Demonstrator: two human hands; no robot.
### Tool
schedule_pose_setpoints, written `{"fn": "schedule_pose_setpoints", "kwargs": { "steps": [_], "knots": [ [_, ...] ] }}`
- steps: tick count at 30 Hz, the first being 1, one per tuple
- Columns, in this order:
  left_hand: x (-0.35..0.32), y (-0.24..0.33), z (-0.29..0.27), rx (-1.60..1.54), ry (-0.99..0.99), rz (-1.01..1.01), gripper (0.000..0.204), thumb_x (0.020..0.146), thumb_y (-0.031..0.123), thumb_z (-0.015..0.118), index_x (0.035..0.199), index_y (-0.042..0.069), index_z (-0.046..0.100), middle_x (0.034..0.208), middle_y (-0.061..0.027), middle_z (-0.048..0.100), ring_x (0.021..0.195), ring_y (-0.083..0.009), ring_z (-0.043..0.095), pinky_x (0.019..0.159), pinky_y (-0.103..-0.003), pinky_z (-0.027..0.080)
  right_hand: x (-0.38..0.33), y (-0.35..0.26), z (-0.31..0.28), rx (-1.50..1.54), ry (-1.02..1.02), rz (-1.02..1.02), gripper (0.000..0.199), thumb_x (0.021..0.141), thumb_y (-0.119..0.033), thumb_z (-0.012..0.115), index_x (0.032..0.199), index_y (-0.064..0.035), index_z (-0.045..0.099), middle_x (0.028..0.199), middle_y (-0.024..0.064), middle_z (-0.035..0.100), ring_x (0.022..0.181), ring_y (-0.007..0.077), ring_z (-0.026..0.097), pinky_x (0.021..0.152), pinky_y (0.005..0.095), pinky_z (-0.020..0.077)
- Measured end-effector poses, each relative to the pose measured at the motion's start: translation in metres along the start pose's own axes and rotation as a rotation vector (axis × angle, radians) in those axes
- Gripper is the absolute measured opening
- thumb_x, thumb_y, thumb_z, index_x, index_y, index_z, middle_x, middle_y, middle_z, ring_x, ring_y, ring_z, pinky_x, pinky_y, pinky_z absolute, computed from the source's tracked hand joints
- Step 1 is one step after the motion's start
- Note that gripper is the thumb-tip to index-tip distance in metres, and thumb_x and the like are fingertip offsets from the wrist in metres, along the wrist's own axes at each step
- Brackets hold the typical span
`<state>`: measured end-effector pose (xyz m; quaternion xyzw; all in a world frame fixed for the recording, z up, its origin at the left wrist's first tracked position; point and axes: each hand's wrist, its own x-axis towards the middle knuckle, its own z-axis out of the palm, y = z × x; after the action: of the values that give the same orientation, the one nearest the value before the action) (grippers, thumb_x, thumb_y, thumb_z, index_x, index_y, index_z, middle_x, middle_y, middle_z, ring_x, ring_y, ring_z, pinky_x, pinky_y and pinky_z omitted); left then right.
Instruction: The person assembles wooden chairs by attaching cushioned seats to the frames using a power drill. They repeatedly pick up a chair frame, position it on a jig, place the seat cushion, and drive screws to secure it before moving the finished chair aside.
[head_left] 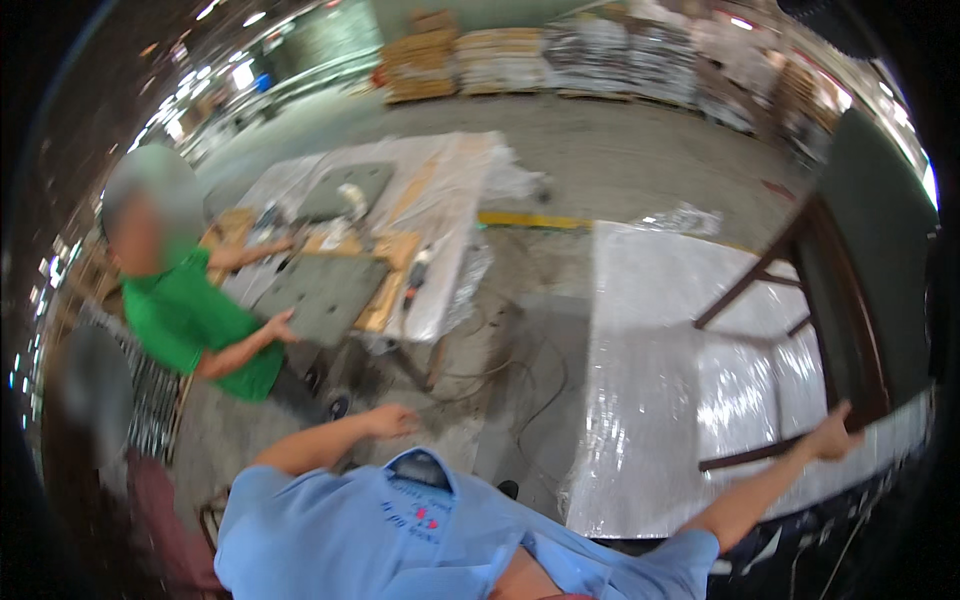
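A chair (880,250) with a dark green padded back and dark brown wooden legs is at the right, on a work surface (640,400) covered in clear plastic. My right hand (832,437) is closed on the chair's brown wooden frame, near the base of a leg. In front of my body at the left, my left hand (393,421) hangs in the air with its fingers loosely bent. It holds nothing and is well apart from the chair.
A person in a green shirt (205,315) stands at the left, one hand on a green tufted cushion (325,297) at a plastic-covered table (465,190). Another green cushion (345,192) and a power tool (415,275) lie there. A cable (535,375) crosses the floor. Wrapped stacks (500,60) line the back.
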<state>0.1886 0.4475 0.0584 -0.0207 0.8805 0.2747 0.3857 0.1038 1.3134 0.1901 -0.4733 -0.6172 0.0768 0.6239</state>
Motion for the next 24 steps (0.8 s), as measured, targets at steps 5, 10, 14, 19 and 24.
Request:
{"fn": "schedule_pose_setpoints", "kwargs": {
  "steps": [5, 10, 14, 19, 24],
  "knots": [
    [0.019, -0.041, 0.011, -0.003, 0.183, 0.112, 0.045, 0.093, 0.035, 0.066, 0.128, 0.006, 0.066, 0.1, -0.0178, 0.073, 0.091, -0.0299, 0.071, 0.086, -0.043, 0.054, -0.013, -0.026, -0.002, 0.126, -0.046, 0.107, 0.069, 0.079, -0.058, 0.076, 0.115, 0.0, 0.066, 0.113, 0.0209, 0.07, 0.105, 0.0412, 0.068, 0.092, 0.0503, 0.0522],
    [0.011, -0.155, 0.063, -0.183, 0.354, 0.049, 0.046, 0.092, 0.036, 0.066, 0.125, 0.005, 0.067, 0.099, -0.0163, 0.074, 0.092, -0.0293, 0.071, 0.084, -0.043, 0.054, -0.192, -0.053, -0.06, 0.211, 0.146, -0.307, 0.061, 0.086, -0.035, 0.077, 0.121, 0.0062, 0.051, 0.116, 0.026, 0.057, 0.106, 0.0467, 0.056, 0.09, 0.058, 0.0445],
    [-0.027, -0.263, 0.135, -0.463, 0.478, -0.124, 0.04, 0.091, 0.035, 0.067, 0.118, 0.006, 0.07, 0.087, -0.011, 0.075, 0.071, -0.0202, 0.071, 0.063, -0.037, 0.056, -0.509, -0.12, -0.183, 0.468, -1.098, -0.525, 0.032, 0.09, -0.016, 0.063, 0.115, 0.0032, 0.06, 0.118, 0.0227, 0.06, 0.11, 0.039, 0.059, 0.096, 0.0465, 0.0473],
    [-0.119, -0.397, 0.236, -0.931, 0.695, -0.482, 0.026, 0.087, 0.029, 0.068, 0.098, 0.007, 0.076, 0.078, -0.0108, 0.073, 0.06, -0.021, 0.067, 0.054, -0.038, 0.054, -0.703, -0.243, -0.451, 0.081, -3.198, -0.694, 0.049, 0.096, -0.018, 0.062, 0.141, -0.0016, 0.05, 0.122, 0.0132, 0.066, 0.111, 0.0279, 0.063, 0.096, 0.041, 0.0496],
    [-0.23, -0.507, 0.419, -0.916, 1.227, -1.035, 0.025, 0.086, 0.028, 0.065, 0.088, 0.006, 0.077, 0.082, -0.0169, 0.074, 0.075, -0.0323, 0.072, 0.069, -0.046, 0.057, -0.842, -0.269, -0.566, -0.236, -3.093, -1.409, 0.045, 0.099, -0.024, 0.057, 0.138, -0.0011, 0.052, 0.123, 0.0163, 0.065, 0.107, 0.0315, 0.065, 0.092, 0.0463, 0.0515]
  ]
}}
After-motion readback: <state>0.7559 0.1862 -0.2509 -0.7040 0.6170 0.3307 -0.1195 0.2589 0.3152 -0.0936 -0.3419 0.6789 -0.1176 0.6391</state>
